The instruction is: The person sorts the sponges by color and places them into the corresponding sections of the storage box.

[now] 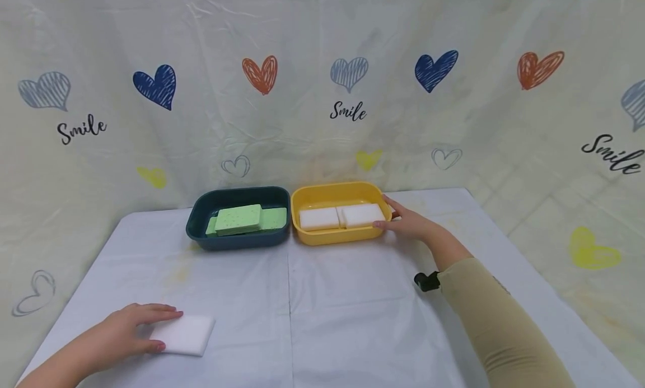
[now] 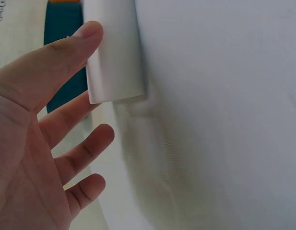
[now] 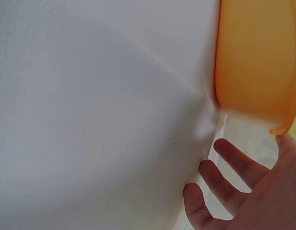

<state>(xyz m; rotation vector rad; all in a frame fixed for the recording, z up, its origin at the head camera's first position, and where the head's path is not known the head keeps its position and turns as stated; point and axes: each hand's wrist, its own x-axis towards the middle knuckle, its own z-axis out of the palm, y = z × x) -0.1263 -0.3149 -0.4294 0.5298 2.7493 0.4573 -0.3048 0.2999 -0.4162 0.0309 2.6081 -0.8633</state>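
White sponge [image 1: 183,334] flat on cloth [image 1: 312,298], near front-left edge. Left hand [image 1: 128,335] laid over its near end, fingers straight, thumb at the side: touching, not clamped. Right hand [image 1: 408,221] far off, loosely open against rim of yellow tub [image 1: 339,194], probably steadying it. Two white sponges inside; green ones in dark tub [image 1: 237,193] alongside.
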